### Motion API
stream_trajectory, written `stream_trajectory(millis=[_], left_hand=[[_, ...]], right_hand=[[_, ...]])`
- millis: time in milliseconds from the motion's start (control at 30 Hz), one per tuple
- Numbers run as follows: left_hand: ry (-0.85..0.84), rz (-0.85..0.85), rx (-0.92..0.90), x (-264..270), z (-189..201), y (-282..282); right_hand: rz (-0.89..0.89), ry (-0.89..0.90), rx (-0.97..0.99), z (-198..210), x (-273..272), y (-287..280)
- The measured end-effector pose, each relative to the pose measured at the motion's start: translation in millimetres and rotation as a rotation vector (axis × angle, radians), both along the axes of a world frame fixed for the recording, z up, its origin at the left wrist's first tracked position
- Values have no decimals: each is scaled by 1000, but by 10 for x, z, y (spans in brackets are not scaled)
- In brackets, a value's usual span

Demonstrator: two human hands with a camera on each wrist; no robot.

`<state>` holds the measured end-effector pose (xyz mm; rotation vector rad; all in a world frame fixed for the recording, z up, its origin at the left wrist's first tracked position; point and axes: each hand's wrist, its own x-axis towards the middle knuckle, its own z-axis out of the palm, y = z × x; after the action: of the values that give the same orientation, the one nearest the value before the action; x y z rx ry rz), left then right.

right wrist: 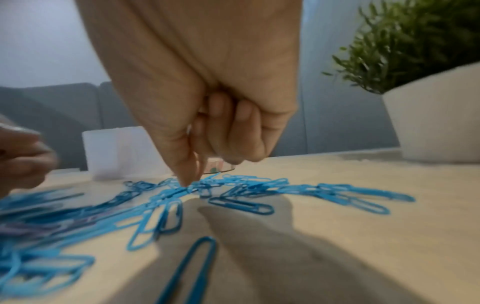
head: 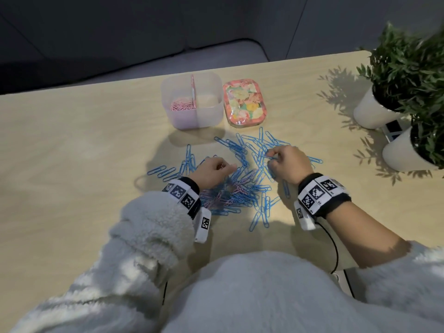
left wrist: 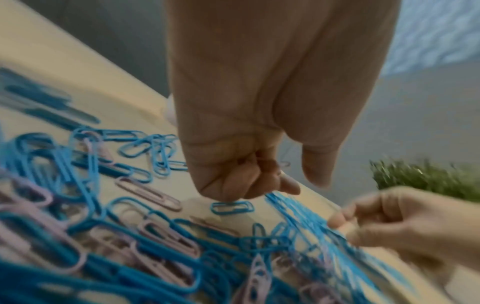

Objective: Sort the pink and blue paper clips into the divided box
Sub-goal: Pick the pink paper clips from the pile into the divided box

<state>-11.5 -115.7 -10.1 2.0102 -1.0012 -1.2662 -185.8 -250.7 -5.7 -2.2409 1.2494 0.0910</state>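
The clear divided box (head: 211, 111) stands at the back of the table; pink clips (head: 181, 105) fill its left compartment, and the right one looks empty. A spread of blue clips (head: 242, 150) covers the table in front, with pink clips (head: 216, 195) mixed in near my left wrist. My left hand (head: 213, 169) hovers over the pile with its fingers curled (left wrist: 249, 176) round a pink clip (left wrist: 284, 164). My right hand (head: 288, 164) pinches a blue clip (head: 268, 156) between thumb and forefinger; its thumb tip (right wrist: 185, 181) touches the blue clips (right wrist: 241, 203).
A floral tin lid (head: 243, 103) lies right of the box. Two white pots with green plants (head: 374, 109) (head: 406, 152) stand at the table's right edge. A black cable (head: 335, 251) runs from my right wrist. A grey sofa lies beyond the far edge.
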Motion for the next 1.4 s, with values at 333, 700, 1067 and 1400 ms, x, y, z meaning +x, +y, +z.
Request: stream_trajectory(millis=[333, 700, 1067, 1400], left_hand=[[-471, -235, 4, 8, -14, 18], [-495, -285, -12, 7, -82, 21], [-528, -236, -54, 57, -45, 5], [-486, -357, -64, 19, -68, 100]], right_hand=[[304, 98, -22, -22, 120, 194], [385, 172, 19, -71, 1, 90], [130, 135, 20, -30, 135, 207], [1, -111, 356, -120, 190, 205]])
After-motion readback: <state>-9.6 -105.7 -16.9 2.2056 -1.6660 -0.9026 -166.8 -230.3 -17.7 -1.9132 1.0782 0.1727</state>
